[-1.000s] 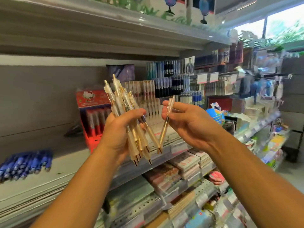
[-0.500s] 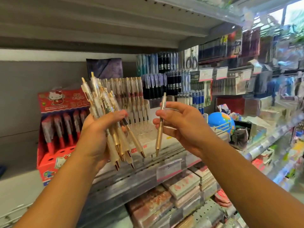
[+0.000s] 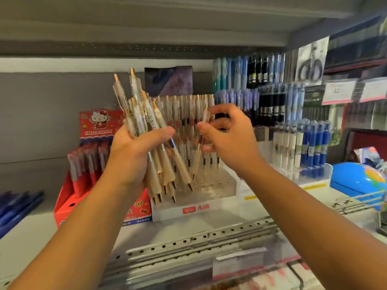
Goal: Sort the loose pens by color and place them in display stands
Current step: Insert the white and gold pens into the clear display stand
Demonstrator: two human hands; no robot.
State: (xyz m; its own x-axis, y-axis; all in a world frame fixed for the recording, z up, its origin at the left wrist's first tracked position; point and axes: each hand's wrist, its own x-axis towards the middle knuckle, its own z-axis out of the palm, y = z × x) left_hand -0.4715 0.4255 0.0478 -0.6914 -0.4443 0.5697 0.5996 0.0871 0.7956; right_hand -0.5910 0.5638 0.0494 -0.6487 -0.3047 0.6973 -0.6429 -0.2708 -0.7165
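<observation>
My left hand (image 3: 134,151) grips a bundle of several cream-and-gold pens (image 3: 161,164), tips pointing down, clickers up. My right hand (image 3: 228,139) pinches a single cream-and-gold pen (image 3: 198,158) held nearly upright, its tip just above the clear acrylic display stand (image 3: 219,187). That stand sits on the shelf right behind both hands and holds a row of matching cream pens.
A red Hello Kitty pen box (image 3: 83,164) stands to the left of the clear stand. Loose blue pens (image 3: 16,206) lie at the far left of the shelf. Racks of blue, black and white pens (image 3: 293,126) fill the right; a blue globe (image 3: 360,181) sits beyond.
The view has moved closer to the shelf. My right hand has carried the single pen forward and down over the clear stand. My left hand still holds the bundle.
</observation>
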